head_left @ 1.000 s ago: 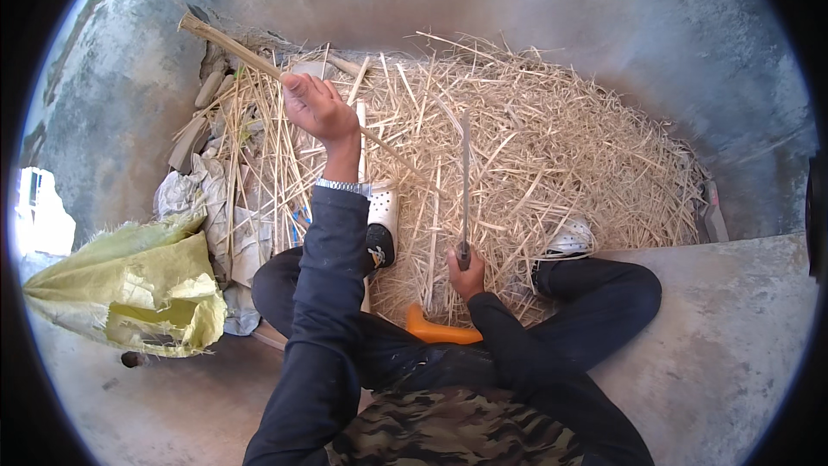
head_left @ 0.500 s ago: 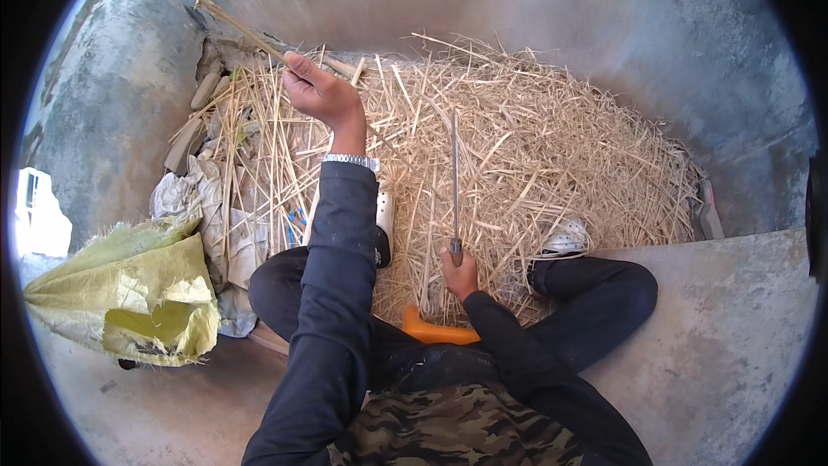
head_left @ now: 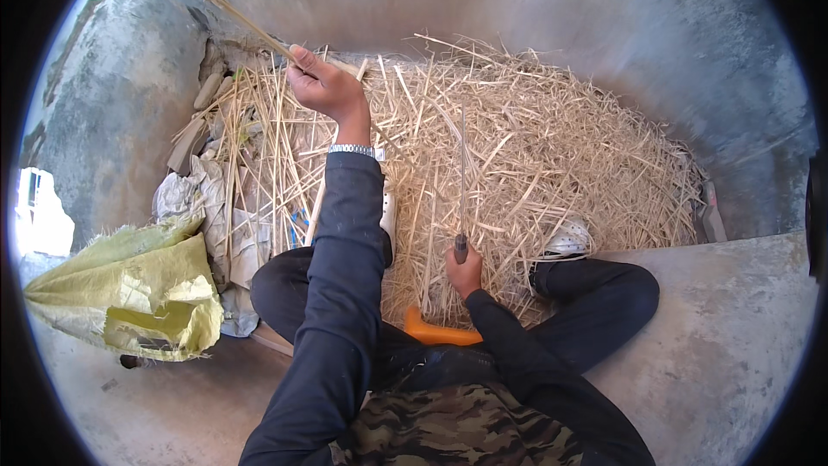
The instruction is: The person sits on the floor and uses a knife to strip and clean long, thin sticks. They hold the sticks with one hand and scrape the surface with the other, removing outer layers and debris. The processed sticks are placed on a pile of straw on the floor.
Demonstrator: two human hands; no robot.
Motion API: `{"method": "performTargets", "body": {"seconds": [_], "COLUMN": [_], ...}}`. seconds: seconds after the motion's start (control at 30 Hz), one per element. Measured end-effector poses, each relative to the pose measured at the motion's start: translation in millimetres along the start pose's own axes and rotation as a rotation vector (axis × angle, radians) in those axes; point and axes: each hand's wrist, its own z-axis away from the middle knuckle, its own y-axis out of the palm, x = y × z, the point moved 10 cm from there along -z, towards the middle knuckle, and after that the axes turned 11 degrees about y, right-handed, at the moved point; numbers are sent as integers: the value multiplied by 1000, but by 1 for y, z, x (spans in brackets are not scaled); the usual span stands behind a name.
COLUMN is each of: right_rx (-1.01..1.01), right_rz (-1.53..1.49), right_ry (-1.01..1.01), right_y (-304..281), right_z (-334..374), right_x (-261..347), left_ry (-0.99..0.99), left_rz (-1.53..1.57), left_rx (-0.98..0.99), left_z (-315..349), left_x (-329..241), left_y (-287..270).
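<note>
Head shows slim blade point(head_left: 463, 174), straight stick point(head_left: 249, 24), shaggy straw point(head_left: 578, 142).

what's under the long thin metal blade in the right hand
Below the long thin metal blade lies a heap of pale, dry, straw-like strips; whatever sits beneath that heap is covered from view.

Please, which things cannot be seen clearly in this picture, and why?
In the head view:
Left shoe: mostly hidden behind the left sleeve.
Gripped part of the stick: covered by the left hand.
Tip of the long tool in the right hand: too thin against straw.
Inside the yellow sack: mostly hidden by its fabric.
</note>
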Motion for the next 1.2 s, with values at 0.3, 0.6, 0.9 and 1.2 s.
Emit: {"method": "performTargets", "body": {"seconds": [0.3,0.6,0.9,1.2], "right_rx": [325,16,343,65], "right_rz": [-14,141,-61,40], "right_ry": [836,110,794,208], "right_y": [23,2,7,-13], "right_z": [22,8,19,-6], "right_x": [-147,-51,-77,-13], "left_ry": [-56,-34,-60,-425], "left_rz": [18,-3,185,672], "left_rx": [35,44,148,554], "left_z": [10,8,14,37], "left_x": [-4,-2,-1,-8], "left_y": [7,2,14,24]}}
